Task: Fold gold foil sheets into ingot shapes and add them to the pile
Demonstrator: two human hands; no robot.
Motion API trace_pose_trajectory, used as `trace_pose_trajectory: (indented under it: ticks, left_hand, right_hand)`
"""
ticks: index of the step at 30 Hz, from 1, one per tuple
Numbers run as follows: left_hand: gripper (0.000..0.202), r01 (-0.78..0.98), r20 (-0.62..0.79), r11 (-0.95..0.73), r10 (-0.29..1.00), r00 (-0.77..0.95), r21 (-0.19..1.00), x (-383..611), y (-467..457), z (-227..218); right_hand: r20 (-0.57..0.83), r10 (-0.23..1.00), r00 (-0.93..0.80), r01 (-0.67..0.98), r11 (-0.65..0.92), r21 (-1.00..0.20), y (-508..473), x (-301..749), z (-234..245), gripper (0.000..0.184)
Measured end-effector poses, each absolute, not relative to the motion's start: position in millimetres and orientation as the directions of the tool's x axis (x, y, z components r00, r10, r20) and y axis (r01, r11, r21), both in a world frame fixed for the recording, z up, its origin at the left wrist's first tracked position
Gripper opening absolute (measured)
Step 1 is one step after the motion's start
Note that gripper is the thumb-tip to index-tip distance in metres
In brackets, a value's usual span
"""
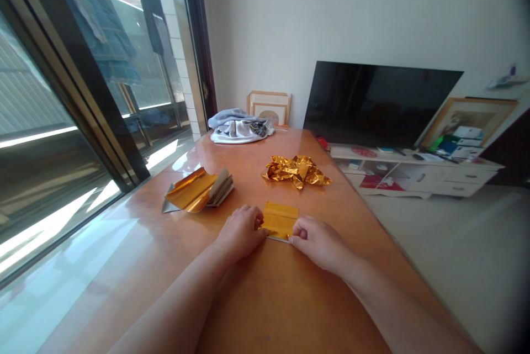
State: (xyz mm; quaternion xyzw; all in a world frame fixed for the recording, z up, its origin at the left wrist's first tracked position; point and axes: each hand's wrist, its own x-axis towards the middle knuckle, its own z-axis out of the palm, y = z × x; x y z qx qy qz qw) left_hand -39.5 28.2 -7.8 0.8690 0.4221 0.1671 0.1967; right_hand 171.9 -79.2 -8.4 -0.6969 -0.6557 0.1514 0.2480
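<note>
A small sheet of gold foil paper (281, 216) lies on the wooden table, with a crease across it and its near edge turned up. My left hand (244, 230) pinches its near left corner between thumb and fingers. At the near right corner, my right hand (312, 238) has its fingers curled and pinched on the same sheet. Beyond the hands sits a heap of folded gold foil pieces (296, 170). To the left is a stack of gold foil sheets (192, 191), the top one curling, with grey-backed edges fanned beside it.
Bundled grey and white cloth (240, 126) rests at the table's (265, 299) far end, before some picture frames (269, 101). A large television (381, 102) and a white cabinet (439, 177) stand at the right. Sliding glass doors (70, 83) run along the left.
</note>
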Motion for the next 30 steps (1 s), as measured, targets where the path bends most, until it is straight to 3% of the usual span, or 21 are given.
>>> trace_pose_trajectory:
  ticks: [3,7,12,15,18,21,30]
  left_hand:
    - [0.02,0.696,0.119,-0.54,0.822,0.556,0.473,-39.3,27.2,-5.2]
    - [0.025,0.708,0.12,-0.512,0.842,0.526,0.486,-40.6,28.1,-4.4]
    - [0.032,0.645,0.091,-0.418,0.874,0.477,0.64,-39.7,28.6,-3.4]
    - [0.034,0.501,-0.017,-0.257,0.878,0.479,0.827,-35.9,23.2,2.7]
    - [0.032,0.161,-0.054,-0.053,0.802,0.595,0.986,-31.8,15.7,9.7]
    - [0.031,-0.093,-0.045,0.142,0.748,0.663,0.986,-29.3,12.3,11.0]
    - [0.034,-0.255,-0.142,0.362,0.78,0.609,0.897,-28.8,14.5,7.9]
  right_hand:
    - [0.121,0.99,0.069,0.819,0.013,-0.573,-77.8,173.9,-11.6,0.009]
    - [0.09,0.993,0.074,0.708,0.011,-0.706,-72.0,180.3,-22.0,0.013]
    - [0.038,0.992,0.119,0.511,-0.028,-0.859,-68.5,179.3,-20.2,0.018]
    - [0.045,0.992,0.12,0.428,-0.011,-0.904,-71.4,171.1,-9.4,0.02]
    - [0.053,0.993,0.105,0.374,0.011,-0.927,-75.4,162.9,-0.5,0.021]
    - [0.043,0.996,0.078,0.314,0.016,-0.949,-78.2,158.2,3.7,0.023]
    - [0.033,0.998,0.044,0.254,0.021,-0.967,-81.0,152.6,6.1,0.028]
